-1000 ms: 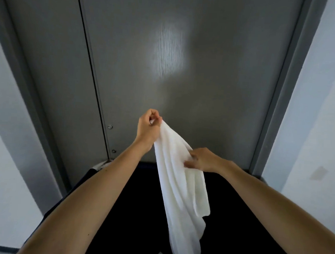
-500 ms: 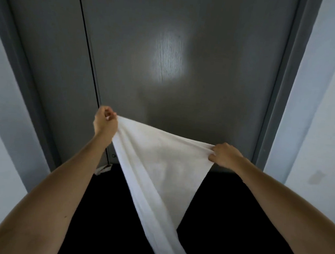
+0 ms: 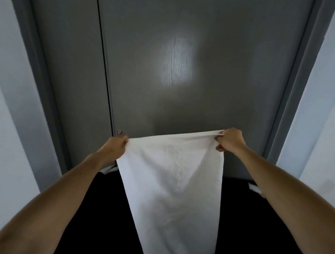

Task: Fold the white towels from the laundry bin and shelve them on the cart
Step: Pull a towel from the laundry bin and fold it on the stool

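Head view: white towel [image 3: 174, 186] hangs at centre frame, top edge stretched between the left grip [image 3: 116, 146], pinching one corner at mid-left, and the right grip [image 3: 229, 140], pinching the other at mid-right. The spread probably lets the cloth drop flat for a first fold, over the dark laundry bin [image 3: 98, 220] at lower frame, before a grey door [image 3: 168, 38].

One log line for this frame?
step: open towel | left hand: pinches upper left corner | right hand: pinches upper right corner | towel: top edge taut, hanging before door | fold: not started
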